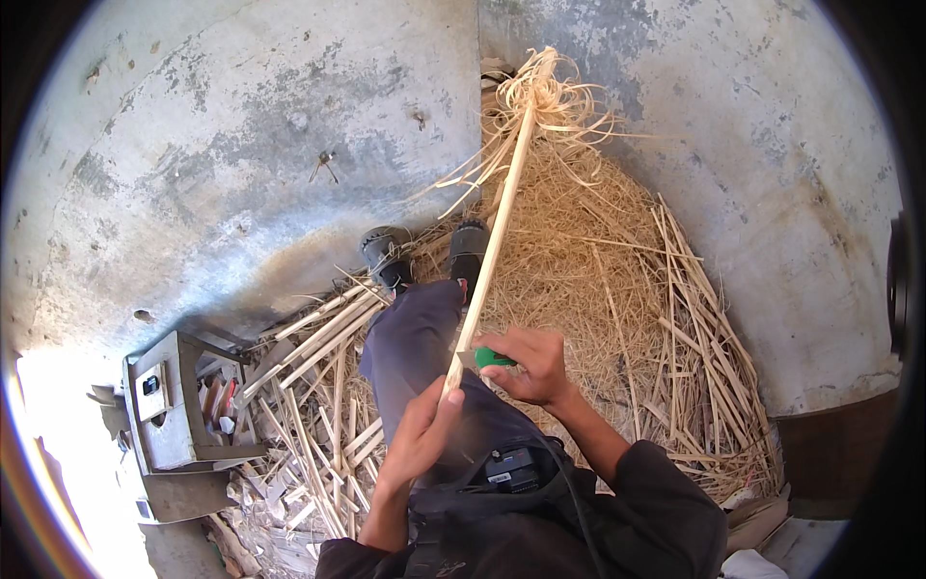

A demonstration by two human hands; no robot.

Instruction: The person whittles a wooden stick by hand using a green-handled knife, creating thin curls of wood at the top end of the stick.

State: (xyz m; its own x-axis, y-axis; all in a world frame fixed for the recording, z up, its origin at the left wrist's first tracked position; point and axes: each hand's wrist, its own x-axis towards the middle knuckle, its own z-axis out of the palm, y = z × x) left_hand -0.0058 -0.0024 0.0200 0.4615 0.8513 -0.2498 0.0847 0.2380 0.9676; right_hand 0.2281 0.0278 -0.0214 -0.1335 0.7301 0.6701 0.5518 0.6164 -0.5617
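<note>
A long pale wooden stick (502,222) slants from my lap up to the far wall, with a cluster of thin curled shavings (555,101) at its far end. My left hand (422,425) is closed around the stick's near end, thumb lying along it. In my right hand (533,363) is a green-handled knife (494,358). Its short, flat blade rests against the stick just beyond my left thumb. My right fingers wrap round the handle and hide part of it.
Fine straw-like shavings (569,241) heap on the floor in front. Long split sticks (709,376) lean along the right side, and more sticks (323,333) lie at the left. A worn box-like stand (174,405) sits far left. Stained walls (260,125) close in behind.
</note>
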